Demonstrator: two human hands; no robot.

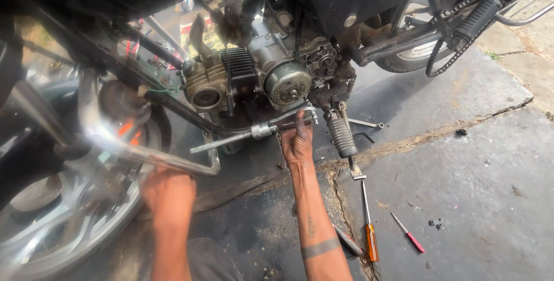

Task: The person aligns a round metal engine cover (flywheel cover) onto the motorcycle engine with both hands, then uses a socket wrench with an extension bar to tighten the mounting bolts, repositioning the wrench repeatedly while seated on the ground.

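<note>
Here right hand (pixel 297 139) reaches up, gripping wrench (pixel 254 132) under engine (pixel 262 76).

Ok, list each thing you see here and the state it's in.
Right hand: gripping a metal rod under the engine.
Left hand: gripping the chrome exhaust pipe.
Round grey engine cover: mounted.
Orange-handled screwdriver: lying on the ground.
Red-handled screwdriver: lying on the ground.
</note>
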